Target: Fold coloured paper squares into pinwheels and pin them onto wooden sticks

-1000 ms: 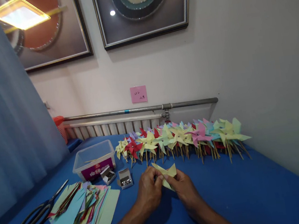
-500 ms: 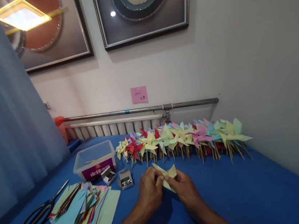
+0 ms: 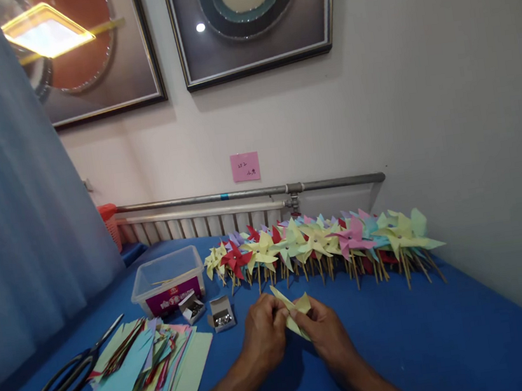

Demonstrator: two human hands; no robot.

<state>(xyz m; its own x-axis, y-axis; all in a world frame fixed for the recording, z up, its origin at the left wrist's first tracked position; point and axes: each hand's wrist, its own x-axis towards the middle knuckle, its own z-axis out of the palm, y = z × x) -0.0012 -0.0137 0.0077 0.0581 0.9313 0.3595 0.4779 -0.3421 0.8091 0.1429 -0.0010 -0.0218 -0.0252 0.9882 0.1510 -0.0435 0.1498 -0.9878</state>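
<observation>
Both hands pinch one pale yellow paper pinwheel (image 3: 299, 306) above the blue table, its blades partly folded inward. My left hand (image 3: 265, 326) is closed at its left side, fingertips near the centre. My right hand (image 3: 325, 328) grips the other side with the thumb on top. What lies between the fingertips at the centre is hidden. Just left of my hands stand two small open cardboard boxes: one box (image 3: 221, 314) holds shiny metal pins or tacks, the other box (image 3: 192, 307) holds similar small bits.
Behind my hands, a long row of finished paper pinwheels (image 3: 315, 243) on sticks runs along the table. A clear plastic tub (image 3: 168, 278) with a few sticks stands left. Nearer lie a stack of coloured paper (image 3: 188, 372) and black-handled scissors (image 3: 70, 374). A curtain (image 3: 14, 189) hangs at left.
The view has shifted slightly, so everything sits a little lower and to the right. Both hands keep their hold on the yellow paper, with hardly any movement.
</observation>
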